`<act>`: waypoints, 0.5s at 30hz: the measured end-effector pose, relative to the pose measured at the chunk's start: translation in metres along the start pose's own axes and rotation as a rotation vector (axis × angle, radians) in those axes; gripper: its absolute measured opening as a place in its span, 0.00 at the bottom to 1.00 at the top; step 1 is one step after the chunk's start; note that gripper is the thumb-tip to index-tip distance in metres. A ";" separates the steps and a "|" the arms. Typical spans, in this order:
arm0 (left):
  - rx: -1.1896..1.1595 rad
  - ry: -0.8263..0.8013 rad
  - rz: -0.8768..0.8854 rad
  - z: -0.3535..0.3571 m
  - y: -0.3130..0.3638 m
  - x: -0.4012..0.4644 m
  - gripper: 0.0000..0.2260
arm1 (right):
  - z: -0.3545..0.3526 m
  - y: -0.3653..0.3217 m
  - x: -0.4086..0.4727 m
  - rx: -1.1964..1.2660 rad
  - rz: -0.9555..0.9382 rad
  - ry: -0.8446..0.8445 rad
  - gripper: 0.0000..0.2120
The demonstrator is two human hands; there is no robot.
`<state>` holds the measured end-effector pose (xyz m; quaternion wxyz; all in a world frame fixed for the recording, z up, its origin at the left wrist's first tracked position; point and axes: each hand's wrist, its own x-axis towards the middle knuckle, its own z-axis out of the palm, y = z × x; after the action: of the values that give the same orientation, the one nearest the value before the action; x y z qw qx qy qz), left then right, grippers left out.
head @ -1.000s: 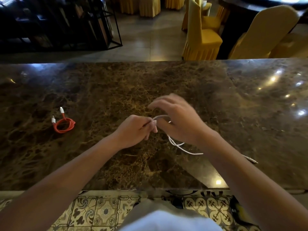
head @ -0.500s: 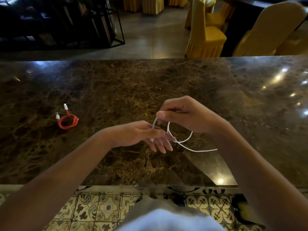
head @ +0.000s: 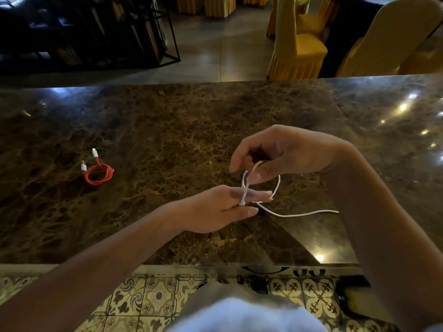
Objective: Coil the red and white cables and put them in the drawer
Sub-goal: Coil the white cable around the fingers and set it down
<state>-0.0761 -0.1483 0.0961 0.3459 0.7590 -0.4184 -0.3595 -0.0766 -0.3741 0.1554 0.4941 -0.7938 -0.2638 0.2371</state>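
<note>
The red cable (head: pixel 98 173) lies coiled on the dark marble counter (head: pixel 167 130) at the left, its two white plugs pointing away from me. The white cable (head: pixel 297 214) is in both hands at the middle. My right hand (head: pixel 285 153) pinches it between thumb and fingers, and a loop hangs below. My left hand (head: pixel 220 208) is stretched flat under the loop, fingers straight, with the cable's white plug resting between them. A loose tail runs right along the counter and disappears behind my right forearm. No drawer is in view.
The counter's near edge (head: pixel 215 265) runs above patterned floor tiles (head: pixel 153 298). Beyond the far edge stand yellow-covered chairs (head: pixel 297 46) and a black metal rack (head: pixel 148 32) on the left.
My left hand opened from a fist to flat fingers. My right hand rose and drew the white cable into a loop over the left fingers, pulling the tail in from the right.
</note>
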 end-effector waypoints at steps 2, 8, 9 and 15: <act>0.034 0.040 0.024 0.002 0.009 -0.006 0.20 | -0.003 -0.002 -0.001 -0.087 0.039 -0.013 0.11; 0.041 0.008 0.166 -0.008 0.036 -0.020 0.21 | -0.007 -0.001 -0.007 -0.083 0.002 0.065 0.21; 0.038 -0.002 0.151 -0.009 0.035 -0.019 0.21 | -0.008 -0.005 -0.008 -0.021 -0.060 0.058 0.17; 0.090 -0.083 0.102 -0.001 0.036 -0.013 0.22 | -0.007 -0.002 0.003 0.099 -0.281 -0.065 0.06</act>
<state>-0.0941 -0.1512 0.1301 0.3116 0.7359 -0.4862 -0.3535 -0.0701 -0.3760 0.1596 0.5523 -0.7156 -0.3759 0.2039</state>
